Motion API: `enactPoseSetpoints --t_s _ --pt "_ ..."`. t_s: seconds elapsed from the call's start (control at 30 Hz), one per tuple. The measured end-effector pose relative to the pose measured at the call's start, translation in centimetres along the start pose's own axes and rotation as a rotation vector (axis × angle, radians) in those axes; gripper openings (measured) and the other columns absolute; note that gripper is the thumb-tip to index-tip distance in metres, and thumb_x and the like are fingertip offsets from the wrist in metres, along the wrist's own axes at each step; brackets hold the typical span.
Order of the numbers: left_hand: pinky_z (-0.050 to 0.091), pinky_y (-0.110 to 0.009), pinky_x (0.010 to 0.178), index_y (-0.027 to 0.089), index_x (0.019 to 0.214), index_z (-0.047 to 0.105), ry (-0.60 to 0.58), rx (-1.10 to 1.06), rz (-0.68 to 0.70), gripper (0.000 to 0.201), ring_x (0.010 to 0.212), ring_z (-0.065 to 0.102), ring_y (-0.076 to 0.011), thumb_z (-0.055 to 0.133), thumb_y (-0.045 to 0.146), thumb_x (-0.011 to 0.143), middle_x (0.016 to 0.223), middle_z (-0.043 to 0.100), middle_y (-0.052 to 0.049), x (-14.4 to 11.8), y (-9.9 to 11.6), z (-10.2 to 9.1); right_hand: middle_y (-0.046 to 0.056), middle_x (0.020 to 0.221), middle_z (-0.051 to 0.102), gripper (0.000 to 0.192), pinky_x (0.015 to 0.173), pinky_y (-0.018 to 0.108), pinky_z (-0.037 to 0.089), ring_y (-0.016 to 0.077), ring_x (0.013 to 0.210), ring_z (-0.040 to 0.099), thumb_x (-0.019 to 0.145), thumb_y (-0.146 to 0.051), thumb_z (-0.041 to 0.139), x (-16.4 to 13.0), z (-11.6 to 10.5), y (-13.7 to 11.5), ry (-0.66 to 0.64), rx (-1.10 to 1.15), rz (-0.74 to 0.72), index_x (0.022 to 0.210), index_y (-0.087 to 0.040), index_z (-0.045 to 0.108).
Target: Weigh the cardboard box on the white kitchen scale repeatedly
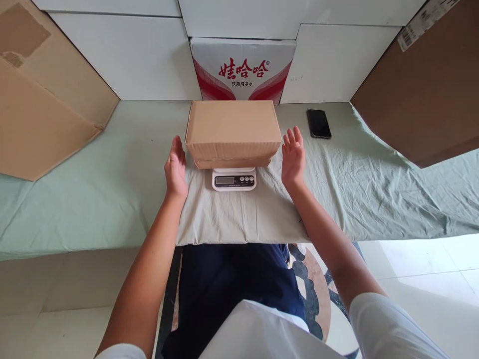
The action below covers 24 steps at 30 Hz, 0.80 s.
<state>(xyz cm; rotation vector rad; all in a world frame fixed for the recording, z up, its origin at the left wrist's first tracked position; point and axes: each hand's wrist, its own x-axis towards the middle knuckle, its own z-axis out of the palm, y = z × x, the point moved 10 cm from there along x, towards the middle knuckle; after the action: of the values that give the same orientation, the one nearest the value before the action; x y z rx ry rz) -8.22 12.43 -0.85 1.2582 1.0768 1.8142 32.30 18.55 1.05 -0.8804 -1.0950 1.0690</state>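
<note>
Box [232, 122] sits atop the scale [234, 180]; your left hand [175, 168] is held left of the scale, fingers extended and close together; your right hand [294, 158] right of it, fingers loosely spread; phone [319, 123] lies farther right of the scale.

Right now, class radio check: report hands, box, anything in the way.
Left hand and right hand open, flanking cardboard box. Box atop white scale. Phone off right, not between them.
</note>
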Motion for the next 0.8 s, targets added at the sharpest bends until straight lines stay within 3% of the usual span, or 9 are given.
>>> enactPoseSetpoints --t_s 0.17,0.6,0.8 --pt "0.022 -0.051 0.151 0.040 0.165 0.064 -0.038 0.012 -0.003 0.096 0.183 0.027 -0.0339 0.060 0.099 0.089 0.188 0.046 0.000 0.2 -0.3 -0.1 -0.004 0.187 0.043 0.090 0.152 0.066 0.020 0.0340 0.185 0.026 0.083 -0.091 0.061 -0.5 0.8 0.1 -0.030 -0.008 0.005 0.160 -0.047 0.049" --pt "0.026 -0.047 0.150 0.039 0.162 0.066 0.006 0.033 -0.067 0.107 0.182 0.030 -0.0332 0.065 0.105 0.078 0.187 0.048 -0.002 0.3 0.0 0.3 -0.001 0.186 0.046 0.092 0.153 0.061 0.023 0.0341 0.181 0.035 0.083 -0.092 0.061 -0.7 1.4 -0.1 -0.063 -0.042 0.021 0.160 -0.043 0.049" --pt "0.027 -0.050 0.150 0.037 0.165 0.063 -0.015 0.086 -0.055 0.110 0.181 0.031 -0.0348 0.059 0.106 0.080 0.187 0.047 -0.004 0.3 0.2 0.4 0.000 0.186 0.048 0.091 0.153 0.061 0.024 0.0342 0.180 0.037 0.083 -0.091 0.060 -0.9 1.7 -0.2 -0.065 -0.039 0.025 0.159 -0.042 0.051"
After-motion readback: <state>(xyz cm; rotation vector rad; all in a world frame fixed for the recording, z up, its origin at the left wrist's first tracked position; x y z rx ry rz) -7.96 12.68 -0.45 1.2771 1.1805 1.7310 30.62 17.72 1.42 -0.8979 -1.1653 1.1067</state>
